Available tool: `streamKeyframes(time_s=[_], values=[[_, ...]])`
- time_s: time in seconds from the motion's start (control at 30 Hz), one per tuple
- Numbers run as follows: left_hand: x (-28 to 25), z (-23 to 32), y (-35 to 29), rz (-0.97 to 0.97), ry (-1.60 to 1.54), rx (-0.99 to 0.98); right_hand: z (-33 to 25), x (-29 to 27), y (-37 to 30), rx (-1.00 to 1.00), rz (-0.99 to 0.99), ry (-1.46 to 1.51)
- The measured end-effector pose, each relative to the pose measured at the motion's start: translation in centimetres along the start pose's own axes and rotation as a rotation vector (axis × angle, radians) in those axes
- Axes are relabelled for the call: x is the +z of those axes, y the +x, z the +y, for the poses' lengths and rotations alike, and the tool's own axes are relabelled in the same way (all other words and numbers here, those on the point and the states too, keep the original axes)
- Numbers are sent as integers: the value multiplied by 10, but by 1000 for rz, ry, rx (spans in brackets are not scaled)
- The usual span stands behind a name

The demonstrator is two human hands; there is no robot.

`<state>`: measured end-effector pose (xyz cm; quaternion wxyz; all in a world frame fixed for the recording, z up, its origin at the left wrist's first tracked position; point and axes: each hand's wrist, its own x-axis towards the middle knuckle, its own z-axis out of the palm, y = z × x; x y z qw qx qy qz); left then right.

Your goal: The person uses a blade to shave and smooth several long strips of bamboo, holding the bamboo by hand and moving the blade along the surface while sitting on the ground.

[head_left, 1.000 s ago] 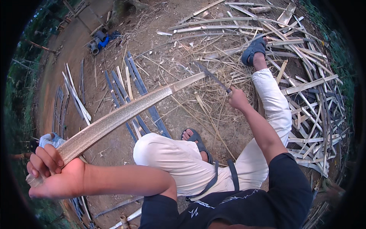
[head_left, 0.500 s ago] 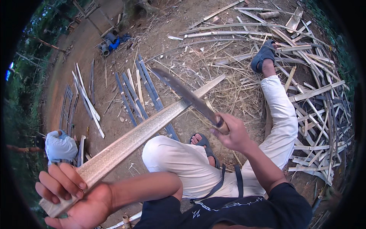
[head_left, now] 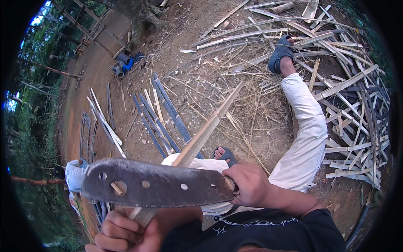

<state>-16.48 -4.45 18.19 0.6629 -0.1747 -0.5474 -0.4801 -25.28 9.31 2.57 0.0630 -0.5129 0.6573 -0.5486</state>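
Observation:
My right hand [head_left: 251, 184] is closed round the handle of a machete [head_left: 159, 185]. Its broad dark blade has several holes in it and lies crosswise close in front of me, its tip to the left. Below the blade, my left hand [head_left: 126, 233] grips the near end of a long split bamboo strip [head_left: 205, 130]. The strip slants away to the upper right and passes behind the blade, which hides part of it. Whether blade and strip touch I cannot tell.
Dark bamboo slats [head_left: 168, 105] lie on the ground ahead, with pale shavings [head_left: 252, 105] right of them. A heap of split bamboo [head_left: 344, 88] covers the right side. My outstretched leg [head_left: 302, 113] borders it. Another person [head_left: 75, 174] is at the left.
The machete has swung left and toward me, from crossing the strip's far part to near my left hand. My left hand has moved right, and the strip has turned more upright.

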Motion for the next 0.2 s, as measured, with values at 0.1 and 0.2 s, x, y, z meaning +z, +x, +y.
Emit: streamKeyframes(time_s=[0.1,0.2], values=[[8,20,-10,-23,24,20,1,0,-5,-53,52,-4],[-8,26,-25,-21,92,1,34,-1,-29,144,47,-199]])
